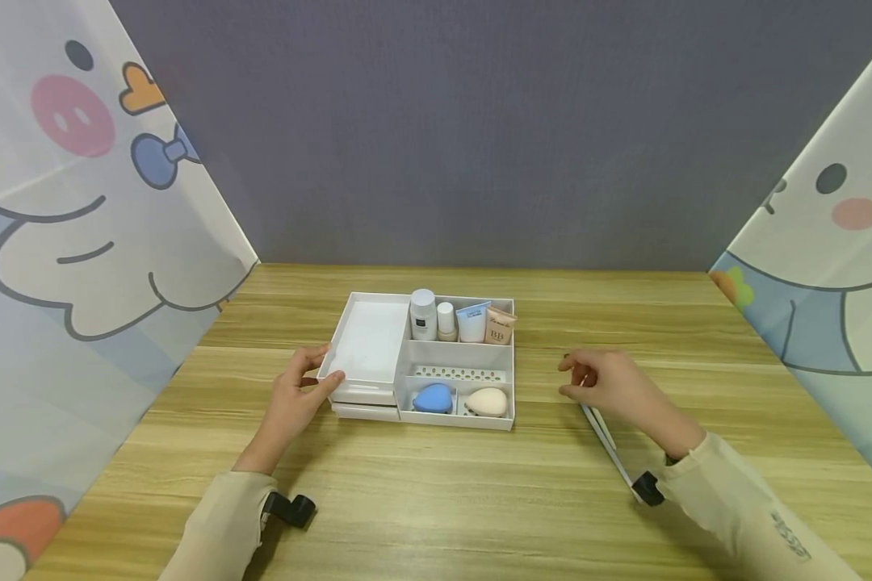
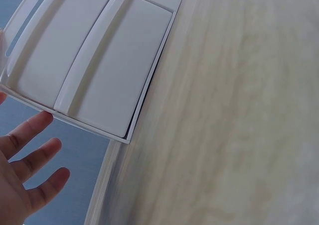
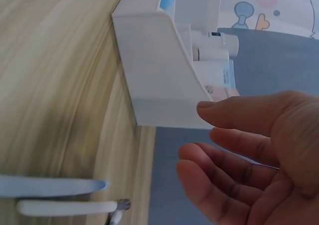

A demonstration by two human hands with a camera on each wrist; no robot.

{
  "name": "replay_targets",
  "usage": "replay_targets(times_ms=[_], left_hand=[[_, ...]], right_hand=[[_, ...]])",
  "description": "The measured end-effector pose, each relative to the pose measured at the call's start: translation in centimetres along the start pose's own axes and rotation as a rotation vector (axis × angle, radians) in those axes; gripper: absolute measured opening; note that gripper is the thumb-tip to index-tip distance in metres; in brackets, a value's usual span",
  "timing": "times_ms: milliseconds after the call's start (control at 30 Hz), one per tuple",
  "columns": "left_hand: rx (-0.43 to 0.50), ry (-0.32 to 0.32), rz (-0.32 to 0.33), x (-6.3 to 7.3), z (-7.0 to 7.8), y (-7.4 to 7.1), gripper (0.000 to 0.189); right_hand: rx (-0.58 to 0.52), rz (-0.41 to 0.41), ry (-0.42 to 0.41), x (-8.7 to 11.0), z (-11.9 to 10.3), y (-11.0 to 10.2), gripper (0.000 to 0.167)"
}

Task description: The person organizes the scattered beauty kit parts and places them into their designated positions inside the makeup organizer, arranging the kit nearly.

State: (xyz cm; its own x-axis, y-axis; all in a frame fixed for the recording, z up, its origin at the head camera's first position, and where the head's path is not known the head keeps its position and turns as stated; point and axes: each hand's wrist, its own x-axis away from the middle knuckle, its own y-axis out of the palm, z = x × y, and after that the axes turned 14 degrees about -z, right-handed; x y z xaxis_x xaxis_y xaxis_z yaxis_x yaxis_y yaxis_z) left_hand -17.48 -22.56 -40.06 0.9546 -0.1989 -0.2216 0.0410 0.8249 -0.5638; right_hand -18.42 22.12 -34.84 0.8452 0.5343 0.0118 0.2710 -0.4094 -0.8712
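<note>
A white desktop organizer (image 1: 456, 354) with two drawers (image 2: 94, 41) stands on the table. My left hand (image 1: 298, 395) holds its front left corner, thumb on the top edge and other fingers along the side. A white bottle (image 1: 423, 316), a small white-capped bottle (image 1: 446, 321), a blue-white tube (image 1: 472, 323) and a beige BB tube (image 1: 500, 326) stand in the back compartment. Blue (image 1: 432, 399) and cream makeup sponges (image 1: 487, 402) sit in front. Right of the organizer, my right hand (image 1: 618, 387) hangs above the table, fingers loosely bent around nothing.
Slim sticks lie beneath the right hand: a pale one with a blue tip (image 3: 55, 186) and a white one with a dark end (image 3: 70, 207). A grey panel (image 1: 480, 137) rises behind the wooden table (image 1: 436, 500); cartoon-printed panels (image 1: 80, 242) flank it.
</note>
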Motion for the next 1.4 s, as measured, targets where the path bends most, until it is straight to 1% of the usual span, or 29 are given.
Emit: replay_targets(times_ms=[167,267,333,500,567,667,967,1100,1400], left_hand=[[-0.004,0.013,0.006,0.0,0.0,0.0,0.040],[-0.006,0.017,0.007,0.0,0.1,0.0,0.039],[-0.008,0.016,0.008,0.0,0.1,0.0,0.039],[-0.007,0.010,0.005,0.0,0.1,0.0,0.039],[-0.004,0.007,0.003,0.0,0.0,0.0,0.039],[0.000,0.005,0.002,0.0,0.0,-0.1,0.040],[0.001,0.012,0.008,0.0,0.1,0.0,0.039],[0.003,0.022,0.015,0.0,0.2,0.0,0.039],[0.011,0.032,0.014,-0.1,-0.1,0.0,0.039]], right_hand=[[-0.060,-0.066,0.048,0.4,0.9,0.1,0.024],[-0.111,-0.112,0.077,0.7,1.5,0.2,0.027],[-0.163,-0.148,0.103,0.9,1.8,0.3,0.028],[-0.284,-0.250,0.218,1.4,2.2,0.4,0.031],[-0.293,-0.279,0.254,1.5,2.4,0.5,0.031],[-0.292,-0.313,0.275,1.8,2.7,0.7,0.031],[-0.256,-0.329,0.361,2.1,2.9,1.1,0.026],[-0.238,-0.342,0.378,2.0,2.7,1.1,0.025],[-0.202,-0.366,0.373,1.9,2.5,1.3,0.024]])
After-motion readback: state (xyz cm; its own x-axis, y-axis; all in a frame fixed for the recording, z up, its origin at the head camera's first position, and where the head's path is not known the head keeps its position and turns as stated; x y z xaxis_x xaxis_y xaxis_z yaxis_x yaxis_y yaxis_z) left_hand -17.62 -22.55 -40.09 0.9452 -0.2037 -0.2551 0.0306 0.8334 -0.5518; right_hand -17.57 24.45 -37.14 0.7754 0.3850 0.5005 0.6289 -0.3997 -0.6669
